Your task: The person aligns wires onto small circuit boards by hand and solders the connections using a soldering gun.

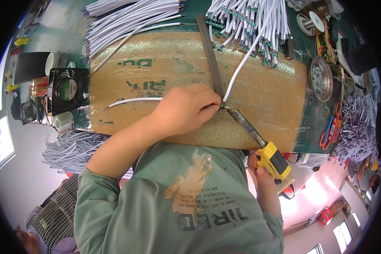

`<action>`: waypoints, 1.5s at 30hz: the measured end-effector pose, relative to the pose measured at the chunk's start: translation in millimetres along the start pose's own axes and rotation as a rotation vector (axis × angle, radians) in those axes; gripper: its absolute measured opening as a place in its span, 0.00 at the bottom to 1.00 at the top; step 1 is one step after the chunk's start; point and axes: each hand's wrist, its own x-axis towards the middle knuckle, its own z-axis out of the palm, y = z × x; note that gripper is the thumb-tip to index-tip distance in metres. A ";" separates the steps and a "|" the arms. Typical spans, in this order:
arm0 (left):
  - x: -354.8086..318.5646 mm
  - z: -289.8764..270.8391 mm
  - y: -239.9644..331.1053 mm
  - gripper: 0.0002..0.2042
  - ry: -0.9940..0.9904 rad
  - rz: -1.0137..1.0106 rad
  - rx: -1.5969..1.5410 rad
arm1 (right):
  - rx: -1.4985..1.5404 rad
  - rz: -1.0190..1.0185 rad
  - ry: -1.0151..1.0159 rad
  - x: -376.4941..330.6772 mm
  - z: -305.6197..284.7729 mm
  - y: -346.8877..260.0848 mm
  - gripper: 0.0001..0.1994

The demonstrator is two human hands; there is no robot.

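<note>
My left hand (184,108) is closed in a pinch over a white cable (135,100), whose free end sticks out to the left. At its fingertips is a small green circuit board (222,106), partly hidden by the fingers. Another white cable (243,63) runs from this board up toward the far bundle. Around the handle of a yellow and black soldering gun (275,161), my right hand (263,174) is closed. The gun's long barrel slants up to the left, and its tip meets the board's edge beside my left fingertips.
Brown taped cardboard (258,114) covers the table, with a flat metal bar (209,55) across it. White cables (131,21) and cables with green boards (245,21) lie behind. A black fan (67,91) stands left; a metal dish (321,78) and solder spool (311,23) right.
</note>
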 end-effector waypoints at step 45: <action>3.1 -2.9 -4.4 0.04 0.009 0.054 -0.056 | -0.107 -0.067 -0.032 1.5 -4.6 5.3 0.20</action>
